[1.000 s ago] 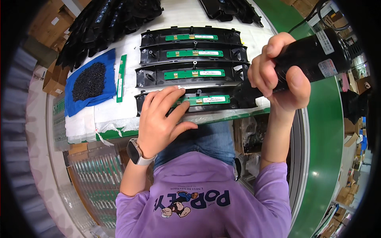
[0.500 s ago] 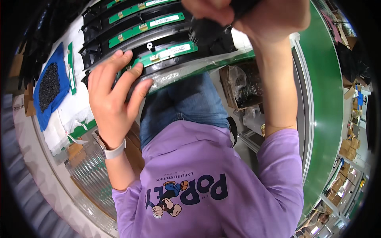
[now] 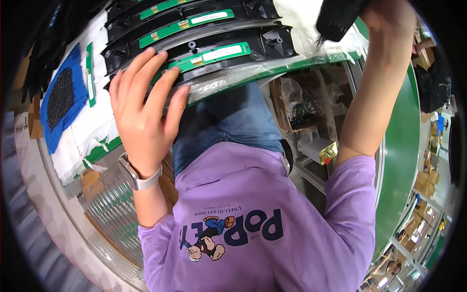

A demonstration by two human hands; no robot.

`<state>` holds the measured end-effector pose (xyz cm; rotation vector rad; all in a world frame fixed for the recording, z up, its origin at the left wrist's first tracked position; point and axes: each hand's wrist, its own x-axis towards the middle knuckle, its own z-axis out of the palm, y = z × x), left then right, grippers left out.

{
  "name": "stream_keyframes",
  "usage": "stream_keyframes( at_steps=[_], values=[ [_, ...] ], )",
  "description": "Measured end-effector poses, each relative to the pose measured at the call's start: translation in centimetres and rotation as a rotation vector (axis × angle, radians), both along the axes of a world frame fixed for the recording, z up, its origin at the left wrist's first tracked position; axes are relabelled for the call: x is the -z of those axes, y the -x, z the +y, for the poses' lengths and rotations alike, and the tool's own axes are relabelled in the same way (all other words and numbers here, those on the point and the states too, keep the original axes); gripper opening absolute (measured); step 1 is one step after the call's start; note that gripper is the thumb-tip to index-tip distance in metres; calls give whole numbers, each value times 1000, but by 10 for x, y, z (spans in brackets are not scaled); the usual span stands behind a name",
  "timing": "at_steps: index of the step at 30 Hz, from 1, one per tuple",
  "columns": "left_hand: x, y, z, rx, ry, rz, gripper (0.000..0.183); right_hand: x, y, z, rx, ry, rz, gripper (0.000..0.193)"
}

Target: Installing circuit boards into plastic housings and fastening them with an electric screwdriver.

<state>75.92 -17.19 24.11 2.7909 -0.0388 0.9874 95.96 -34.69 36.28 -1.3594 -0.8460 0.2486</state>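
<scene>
The left hand (image 3: 143, 107) is not gripping; its fingers spread over the left end of the near green board (image 3: 221, 54). That board sits in the nearest long black part (image 3: 272, 46). The right hand (image 3: 391, 17), partly cut off, grips a black tool (image 3: 338, 20) to the right, apart from the part. Small black bits (image 3: 61, 100) lie on a blue cloth (image 3: 80, 92) at the left.

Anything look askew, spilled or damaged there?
The thin white table covering looks ragged at front left, shreds hanging over the green edge. One narrow green circuit board lies loose, apart from the curved black plastic housings.
</scene>
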Motion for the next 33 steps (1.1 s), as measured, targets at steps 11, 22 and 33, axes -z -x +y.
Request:
stream_keyframes(
  at_steps=[11,22,33],
  values=[
    [12,39,-34,366,1016,95,28,105,-129,-50,721,1022,-899,47],
    [-6,14,-24,748,2192,356,50,64,-75,116,107,520,-1067,44],
    [-4,-20,-18,667,2415,287,20,56,-79,130,-169,846,-978,59]
  ],
)
